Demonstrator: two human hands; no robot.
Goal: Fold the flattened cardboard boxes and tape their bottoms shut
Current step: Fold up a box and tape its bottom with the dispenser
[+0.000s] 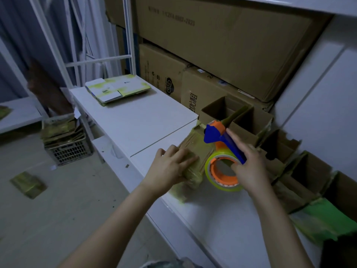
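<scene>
Currently my left hand lies palm down on the small brown cardboard box at the centre of the frame. Its four fingers are pressed together and nearly straight, flat across the box's upper face, with the thumb set apart toward the left. The forearm enters from the lower left of the frame.

My right hand grips the blue and orange plastic tape dispenser, just right of centre. The index finger runs along the blue handle, the thumb rests at the orange core of the yellow-green tape roll, and the other fingers curl behind the handle. The blue head of the dispenser sits over the far end of the box. Whether it touches the cardboard cannot be determined.

The box rests on the white rectangular table, and glossy tape already covers part of its face. A row of open folded cardboard boxes stands along the right side of the frame, against the wall. A stack of flattened cardboard boxes lies on the far end of the table, upper left of centre.
</scene>
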